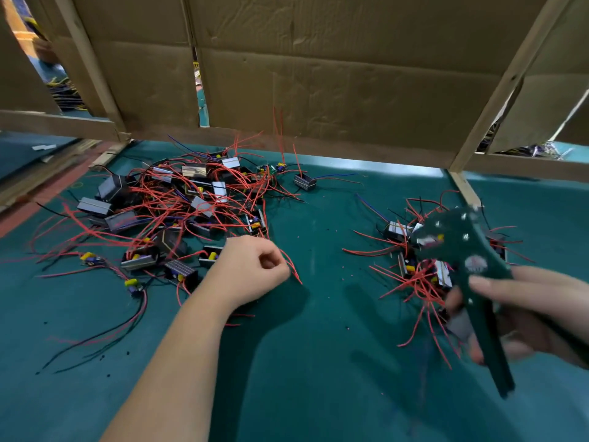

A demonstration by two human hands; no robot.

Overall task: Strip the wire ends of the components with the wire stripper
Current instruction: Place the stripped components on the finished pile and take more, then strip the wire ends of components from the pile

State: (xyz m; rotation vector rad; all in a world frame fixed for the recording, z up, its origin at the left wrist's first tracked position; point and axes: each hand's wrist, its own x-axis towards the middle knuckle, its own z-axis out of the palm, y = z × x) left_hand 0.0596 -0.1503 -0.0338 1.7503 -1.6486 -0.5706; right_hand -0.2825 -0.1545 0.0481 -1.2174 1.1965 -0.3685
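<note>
To the left of and behind the left hand (251,269), a large heap of components (178,205) sprawls over the desk (318,362). These are small black-and-silver boxes tangled in thin red, black and blue leads, reaching almost to the creased cardboard wall (318,90) that closes off the far edge. The left hand lies low on the teal cloth with the forearm outstretched and the fingers curled, pinching a thin red wire (295,272) that springs out to its right. Right of the hand the matte cloth lies bare, dotted with tiny specks. Farther right sits a smaller heap (417,282). Over it hangs the blurred dark green wire stripper (462,250), its handles gripped by the right hand (535,314), below a slanted wooden post (500,100).
</note>
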